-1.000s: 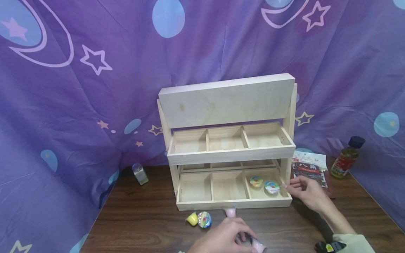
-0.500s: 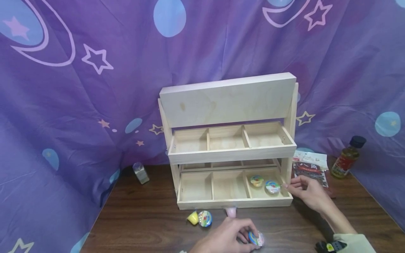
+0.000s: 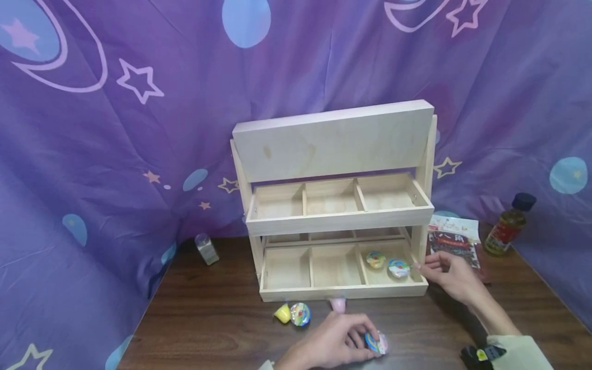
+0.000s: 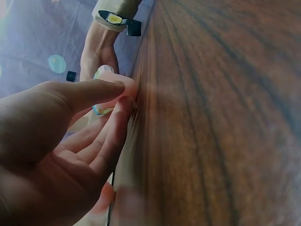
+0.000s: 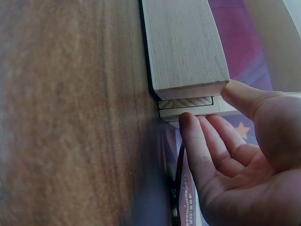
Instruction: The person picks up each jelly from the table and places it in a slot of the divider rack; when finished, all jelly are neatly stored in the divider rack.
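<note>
My left hand [image 3: 334,340] pinches a pink jelly cup [image 3: 376,343] low over the table, its blue-patterned lid facing up and right. In the left wrist view, thumb and fingertips press on the pink cup [image 4: 113,89]. My right hand [image 3: 450,277] holds the right end of the wooden shelf's lower tray [image 3: 342,293]; in the right wrist view, the thumb is at the tray's corner and the index fingertip at the side piece below. In that tray's right compartment lie a yellow jelly cup [image 3: 375,260] and another jelly cup [image 3: 399,268], lids up.
Before the shelf lie a tipped yellow cup [image 3: 282,313], a lid-up cup [image 3: 300,314] and a pink cup [image 3: 338,304]. A spice bag [image 3: 455,244] and an oil bottle [image 3: 509,226] stand right; a small clear jar [image 3: 206,250] is left. A purple curtain [image 3: 194,128] hangs behind.
The jelly cup in my left hand has turned from lying on its side to showing its lid. My right hand stays at the shelf's end.
</note>
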Motion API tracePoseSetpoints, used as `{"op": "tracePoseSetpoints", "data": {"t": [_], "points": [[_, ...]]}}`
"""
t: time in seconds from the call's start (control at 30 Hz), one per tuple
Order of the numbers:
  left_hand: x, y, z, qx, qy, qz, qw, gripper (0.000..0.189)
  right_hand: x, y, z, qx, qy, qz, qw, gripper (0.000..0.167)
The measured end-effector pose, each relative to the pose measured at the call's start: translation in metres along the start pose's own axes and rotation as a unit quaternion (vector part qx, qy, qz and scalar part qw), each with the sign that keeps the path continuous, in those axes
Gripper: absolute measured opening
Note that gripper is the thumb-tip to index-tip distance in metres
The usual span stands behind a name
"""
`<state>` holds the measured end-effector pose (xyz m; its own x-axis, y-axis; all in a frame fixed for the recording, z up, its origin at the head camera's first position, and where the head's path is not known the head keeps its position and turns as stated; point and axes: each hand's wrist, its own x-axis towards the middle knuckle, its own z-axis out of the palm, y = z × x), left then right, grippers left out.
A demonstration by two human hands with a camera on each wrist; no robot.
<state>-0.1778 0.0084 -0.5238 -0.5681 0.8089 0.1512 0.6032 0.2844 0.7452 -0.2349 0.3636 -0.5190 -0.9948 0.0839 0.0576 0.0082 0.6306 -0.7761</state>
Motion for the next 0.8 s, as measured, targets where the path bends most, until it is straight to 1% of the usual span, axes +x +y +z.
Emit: {"op": "tracePoseSetpoints", "data": {"t": [0.2, 0.4, 0.47, 0.53, 0.57, 0.67, 0.7, 0.8], "points": [[0.0027, -0.0008, -0.0013, -0.058, -0.003, -0.018, 0.9981, 0.026, 0.0033, -0.0028, -0.001, -0.003, 0.008, -0.003, 1.0, 0.05], [0.0036, -0.0023, -0.0001, -0.088, 0.001, -0.035, 0.9955, 0.027, 0.0024, -0.0051, -0.0005, -0.006, 0.011, -0.005, 0.9999, 0.048], [0.0033, -0.0026, 0.0007, -0.099, -0.003, -0.042, 0.9942, 0.033, 0.0017, -0.0048, -0.0005, -0.004, 0.011, -0.007, 0.9999, 0.048], [0.0029, -0.0028, 0.0017, -0.102, -0.01, -0.046, 0.9936, 0.043, 0.001, -0.0042, -0.0002, -0.005, 0.011, -0.006, 0.9999, 0.048], [0.0027, -0.0028, 0.002, -0.096, -0.013, -0.046, 0.9943, 0.048, 0.0007, -0.004, -0.0001, -0.006, 0.011, -0.005, 0.9999, 0.048], [0.0019, -0.0032, 0.0037, -0.024, -0.014, -0.026, 0.9993, 0.055, 0.0001, -0.0031, 0.0006, -0.007, 0.01, -0.002, 0.9999, 0.048], [0.002, -0.0034, 0.0045, 0.01, -0.008, -0.014, 0.9998, 0.053, -0.0002, -0.003, 0.0009, -0.007, 0.01, -0.001, 0.9999, 0.048], [0.0024, -0.0026, 0.0072, 0.054, 0.0, 0.007, 0.9985, 0.045, -0.0008, -0.0027, 0.001, -0.003, 0.008, -0.002, 1.0, 0.049]]}}
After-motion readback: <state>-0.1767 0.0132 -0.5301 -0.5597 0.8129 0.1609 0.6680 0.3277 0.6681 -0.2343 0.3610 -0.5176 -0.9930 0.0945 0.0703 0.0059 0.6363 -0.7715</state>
